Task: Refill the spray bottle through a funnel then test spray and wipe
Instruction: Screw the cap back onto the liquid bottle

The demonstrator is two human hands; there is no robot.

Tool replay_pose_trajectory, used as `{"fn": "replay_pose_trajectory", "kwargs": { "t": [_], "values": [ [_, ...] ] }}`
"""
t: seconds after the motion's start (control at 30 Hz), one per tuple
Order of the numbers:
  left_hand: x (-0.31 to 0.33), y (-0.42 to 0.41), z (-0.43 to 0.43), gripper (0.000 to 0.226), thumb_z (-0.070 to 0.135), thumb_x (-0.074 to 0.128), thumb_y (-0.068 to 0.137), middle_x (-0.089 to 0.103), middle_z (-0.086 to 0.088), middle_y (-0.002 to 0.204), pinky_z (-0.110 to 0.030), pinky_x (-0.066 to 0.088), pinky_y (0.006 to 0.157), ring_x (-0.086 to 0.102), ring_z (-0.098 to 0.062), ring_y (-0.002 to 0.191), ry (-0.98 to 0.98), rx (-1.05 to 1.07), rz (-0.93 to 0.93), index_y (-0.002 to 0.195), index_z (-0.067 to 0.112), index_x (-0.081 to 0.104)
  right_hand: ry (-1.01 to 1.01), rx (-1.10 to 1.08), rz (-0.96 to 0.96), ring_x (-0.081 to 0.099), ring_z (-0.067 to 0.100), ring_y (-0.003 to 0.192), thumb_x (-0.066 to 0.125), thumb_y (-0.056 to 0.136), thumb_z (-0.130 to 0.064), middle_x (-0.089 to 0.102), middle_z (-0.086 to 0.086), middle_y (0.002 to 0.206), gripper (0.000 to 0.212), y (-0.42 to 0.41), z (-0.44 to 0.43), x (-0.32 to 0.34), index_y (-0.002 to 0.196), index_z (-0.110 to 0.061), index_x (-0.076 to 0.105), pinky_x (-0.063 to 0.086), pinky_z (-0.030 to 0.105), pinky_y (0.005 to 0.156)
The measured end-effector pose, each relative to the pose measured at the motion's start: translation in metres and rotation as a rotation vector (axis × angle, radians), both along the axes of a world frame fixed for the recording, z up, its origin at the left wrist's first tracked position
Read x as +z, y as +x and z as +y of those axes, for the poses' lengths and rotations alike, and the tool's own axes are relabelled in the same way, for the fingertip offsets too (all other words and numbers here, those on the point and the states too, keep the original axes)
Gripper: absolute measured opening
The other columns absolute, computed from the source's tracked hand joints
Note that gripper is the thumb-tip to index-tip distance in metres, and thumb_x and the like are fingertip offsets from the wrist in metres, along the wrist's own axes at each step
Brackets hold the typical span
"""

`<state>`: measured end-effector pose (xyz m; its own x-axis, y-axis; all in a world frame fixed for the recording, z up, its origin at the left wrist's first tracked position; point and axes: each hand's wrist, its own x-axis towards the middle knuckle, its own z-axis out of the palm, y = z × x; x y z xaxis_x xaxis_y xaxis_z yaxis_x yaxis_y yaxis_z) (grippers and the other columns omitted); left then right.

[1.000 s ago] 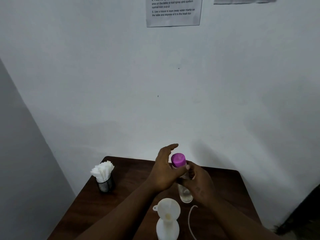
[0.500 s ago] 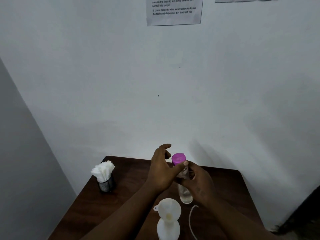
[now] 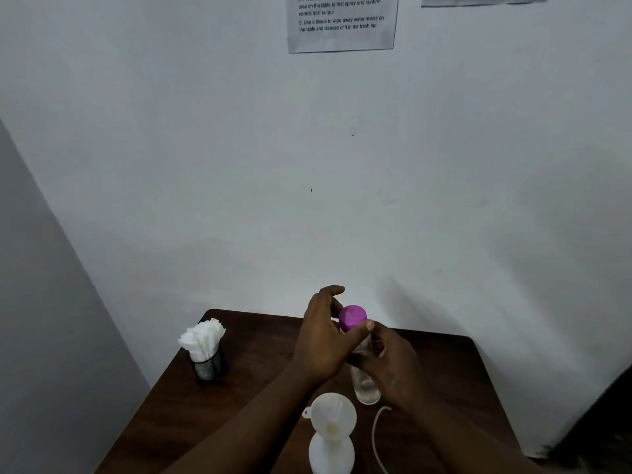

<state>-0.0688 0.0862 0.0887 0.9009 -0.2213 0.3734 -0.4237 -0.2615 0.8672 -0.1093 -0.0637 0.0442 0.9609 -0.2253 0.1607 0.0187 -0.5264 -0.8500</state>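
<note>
A clear water bottle [image 3: 366, 388] with a magenta cap [image 3: 352, 318] stands upright on the dark wooden table [image 3: 260, 357]. My right hand [image 3: 393, 367] grips the bottle's body. My left hand [image 3: 323, 340] pinches the cap, thumb across its front and fingers curled behind it. Nearer me stands the white spray bottle [image 3: 331, 453] with a white funnel [image 3: 332, 415] seated in its neck. A thin white dip tube [image 3: 376, 436] lies on the table to its right; the spray head is out of view.
A black mesh cup holding white tissues [image 3: 204, 350] stands at the table's back left. The table sits in a corner of white walls. A printed instruction sheet [image 3: 342, 23] hangs on the wall above.
My left hand has shifted its fingers round the magenta cap, and the thumb now lies across the cap's front. My right hand and the clear bottle have stayed in place.
</note>
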Motion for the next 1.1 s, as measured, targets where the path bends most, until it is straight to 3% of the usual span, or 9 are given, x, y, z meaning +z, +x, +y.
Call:
{"fn": "replay_pose_trajectory", "kwargs": {
  "t": [0.2, 0.3, 0.4, 0.53, 0.63, 0.8, 0.9, 1.0, 1.1],
  "values": [
    [-0.0004, -0.0024, 0.0017, 0.057, 0.018, 0.071, 0.083, 0.065, 0.012, 0.115, -0.038, 0.058, 0.084, 0.065, -0.009, 0.100, -0.048, -0.116, 0.070, 0.133, 0.036, 0.050, 0.016, 0.007, -0.010, 0.068, -0.001, 0.089, 0.085, 0.068, -0.051, 0.074, -0.014, 0.097, 0.047, -0.0009, -0.0004, -0.0032, 0.109, -0.036, 0.068, 0.058, 0.030, 0.081],
    [-0.0003, -0.0058, 0.0010, 0.061, 0.036, 0.073, 0.081, 0.056, 0.018, 0.130, -0.028, 0.057, 0.088, 0.058, -0.004, 0.114, -0.051, -0.089, 0.064, 0.137, 0.039, 0.049, 0.016, 0.009, 0.005, 0.067, -0.002, 0.090, 0.084, 0.068, -0.055, 0.073, -0.015, 0.098, 0.048, -0.0016, 0.0010, -0.0012, 0.110, -0.037, 0.067, 0.053, 0.021, 0.076],
    [-0.0005, -0.0059, -0.0014, 0.075, 0.054, 0.081, 0.072, 0.050, 0.020, 0.125, -0.022, 0.055, 0.088, 0.052, -0.003, 0.118, 0.026, -0.004, -0.006, 0.137, 0.042, 0.045, 0.005, 0.000, 0.005, 0.065, 0.000, 0.094, 0.082, 0.071, -0.052, 0.071, -0.015, 0.101, 0.047, -0.0015, 0.0015, 0.0001, 0.112, -0.035, 0.066, 0.050, 0.020, 0.076],
    [-0.0011, -0.0038, -0.0001, 0.071, 0.027, 0.082, 0.078, 0.055, 0.014, 0.115, -0.032, 0.056, 0.090, 0.057, -0.005, 0.109, -0.008, -0.039, 0.013, 0.137, 0.039, 0.045, -0.014, 0.031, -0.012, 0.067, 0.000, 0.093, 0.081, 0.070, -0.055, 0.073, -0.016, 0.101, 0.048, -0.0012, 0.0000, 0.0001, 0.113, -0.039, 0.066, 0.054, 0.024, 0.078],
    [-0.0008, -0.0056, 0.0008, 0.071, 0.017, 0.078, 0.079, 0.055, 0.014, 0.125, -0.033, 0.058, 0.092, 0.056, -0.005, 0.117, -0.043, -0.108, 0.038, 0.139, 0.039, 0.046, -0.024, 0.026, -0.014, 0.067, -0.001, 0.093, 0.081, 0.072, -0.052, 0.072, -0.017, 0.101, 0.046, -0.0021, -0.0004, 0.0004, 0.113, -0.039, 0.066, 0.054, 0.024, 0.079],
    [-0.0037, -0.0047, 0.0005, 0.078, 0.043, 0.085, 0.074, 0.045, 0.017, 0.128, -0.022, 0.056, 0.088, 0.052, -0.002, 0.116, 0.001, -0.020, -0.014, 0.140, 0.040, 0.043, 0.006, 0.014, -0.003, 0.064, -0.001, 0.098, 0.082, 0.072, -0.050, 0.071, -0.017, 0.105, 0.051, -0.0033, 0.0011, 0.0020, 0.118, -0.039, 0.065, 0.053, 0.023, 0.081],
    [-0.0054, -0.0031, 0.0011, 0.071, 0.028, 0.083, 0.078, 0.057, 0.012, 0.117, -0.027, 0.056, 0.089, 0.059, -0.005, 0.109, -0.038, -0.056, 0.015, 0.138, 0.036, 0.045, 0.000, 0.028, -0.015, 0.066, -0.002, 0.096, 0.081, 0.068, -0.056, 0.072, -0.017, 0.104, 0.056, -0.0027, 0.0007, 0.0024, 0.119, -0.038, 0.065, 0.054, 0.024, 0.082],
    [-0.0049, -0.0058, -0.0013, 0.072, 0.023, 0.081, 0.079, 0.055, 0.017, 0.129, -0.023, 0.053, 0.092, 0.055, -0.001, 0.120, -0.064, -0.107, 0.051, 0.139, 0.038, 0.045, 0.008, 0.014, -0.014, 0.066, -0.001, 0.095, 0.082, 0.067, -0.054, 0.072, -0.017, 0.103, 0.056, -0.0036, -0.0004, 0.0032, 0.117, -0.038, 0.067, 0.053, 0.023, 0.079],
    [-0.0062, -0.0092, -0.0031, 0.079, 0.046, 0.084, 0.074, 0.041, 0.024, 0.135, -0.015, 0.051, 0.091, 0.045, 0.005, 0.123, -0.019, -0.037, 0.008, 0.140, 0.040, 0.043, 0.024, 0.001, 0.009, 0.066, 0.002, 0.095, 0.083, 0.071, -0.047, 0.072, -0.014, 0.103, 0.049, -0.0034, -0.0011, 0.0019, 0.116, -0.036, 0.066, 0.053, 0.022, 0.078]
  ]
}}
